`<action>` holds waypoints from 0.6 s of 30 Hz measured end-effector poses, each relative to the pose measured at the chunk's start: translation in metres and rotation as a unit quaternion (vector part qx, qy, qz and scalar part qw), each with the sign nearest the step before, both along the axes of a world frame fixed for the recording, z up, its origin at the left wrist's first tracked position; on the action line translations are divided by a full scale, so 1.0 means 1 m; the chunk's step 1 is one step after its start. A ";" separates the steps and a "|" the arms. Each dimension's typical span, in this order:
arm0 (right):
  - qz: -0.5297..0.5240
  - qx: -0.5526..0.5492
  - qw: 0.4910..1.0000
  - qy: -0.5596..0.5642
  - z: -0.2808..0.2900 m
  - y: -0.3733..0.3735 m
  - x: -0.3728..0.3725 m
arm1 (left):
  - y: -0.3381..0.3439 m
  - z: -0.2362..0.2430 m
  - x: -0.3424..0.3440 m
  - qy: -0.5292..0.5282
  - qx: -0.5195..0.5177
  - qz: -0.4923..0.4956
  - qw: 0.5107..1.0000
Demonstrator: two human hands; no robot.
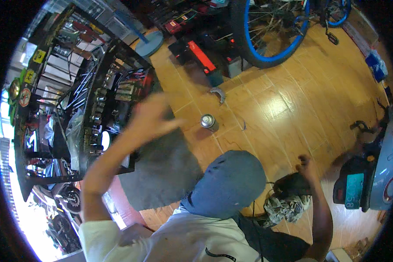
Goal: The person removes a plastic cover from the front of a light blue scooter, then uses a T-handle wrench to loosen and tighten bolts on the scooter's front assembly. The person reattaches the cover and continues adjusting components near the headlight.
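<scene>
My left hand (153, 118) is raised at the edge of the tool rack (101, 98), blurred by motion. Its thumb stands apart from the fingers, and nothing shows in its grasp. To the right, my right hand (307, 167) hovers above a dark object (292, 185) with its fingers curled. Whatever those fingers hold, if anything, is too small to name. A crumpled grey rag (288, 209) lies just below that dark object. Between my hands, a spray can (208, 122) stands upright on the tiles, and a curved metal piece resembling a brake shoe (219, 94) lies beyond it.
Sockets, wrenches and other tools fill the rack at left. A grey mat (161, 174) lies beside my bent knee (231, 181). A blue-rimmed bicycle wheel (266, 56) and a red-and-black box (201, 56) stand at the far side. A motorcycle's rear (382, 170) borders the right.
</scene>
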State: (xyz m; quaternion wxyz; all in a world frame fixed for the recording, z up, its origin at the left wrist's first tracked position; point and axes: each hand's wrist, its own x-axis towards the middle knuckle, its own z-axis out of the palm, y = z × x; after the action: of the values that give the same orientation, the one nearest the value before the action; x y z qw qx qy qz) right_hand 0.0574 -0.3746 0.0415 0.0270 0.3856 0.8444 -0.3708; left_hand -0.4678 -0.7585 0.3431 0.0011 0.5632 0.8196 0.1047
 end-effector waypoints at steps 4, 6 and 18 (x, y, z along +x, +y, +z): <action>0.026 0.078 0.994 -0.070 -0.035 -0.004 0.056 | 0.069 -0.160 0.016 -0.176 -0.214 0.047 0.960; -0.001 0.038 0.997 -0.066 -0.038 -0.002 0.047 | 0.074 -0.190 0.025 -0.469 -0.151 0.119 0.862; 0.047 0.055 0.997 -0.026 0.028 0.016 -0.124 | 0.001 0.163 -0.076 0.295 0.279 0.074 0.911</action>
State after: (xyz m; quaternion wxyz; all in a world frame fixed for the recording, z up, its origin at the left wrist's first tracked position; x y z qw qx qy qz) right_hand -0.0671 -0.3583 0.0695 0.0452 0.3565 0.8797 -0.3114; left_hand -0.5437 -0.7573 0.5061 -0.4060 0.4833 0.7595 0.1576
